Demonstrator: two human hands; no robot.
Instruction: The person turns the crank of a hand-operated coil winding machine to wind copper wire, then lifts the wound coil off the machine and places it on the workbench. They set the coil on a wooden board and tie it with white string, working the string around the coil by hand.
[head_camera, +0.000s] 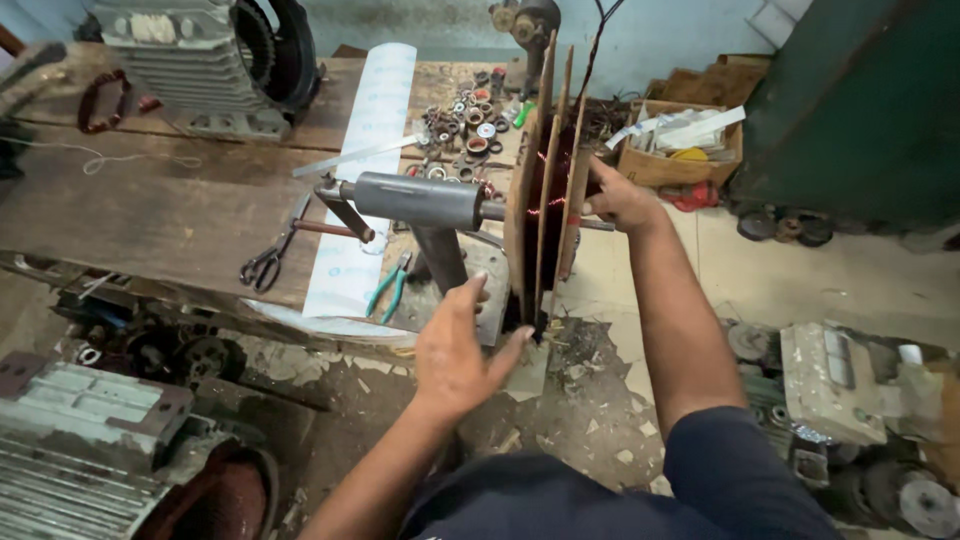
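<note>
My left hand (455, 350) rests open-fingered against the lower edge of the boards (545, 180).
My right hand (620, 197) grips their far side; dark red wire coil (550, 195) between them; tan cardboard box (680, 150) beyond.

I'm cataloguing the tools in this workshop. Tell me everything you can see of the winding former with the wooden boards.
The winding former is three thin, brown wooden boards standing upright on edge, side by side with narrow gaps, mounted on a grey metal shaft housing at the workbench edge. Dark reddish copper wire is wound between the boards, and dark strands rise above their tops. The left hand touches the boards' lower edge; the right hand rests on the far board's outer face.
</note>
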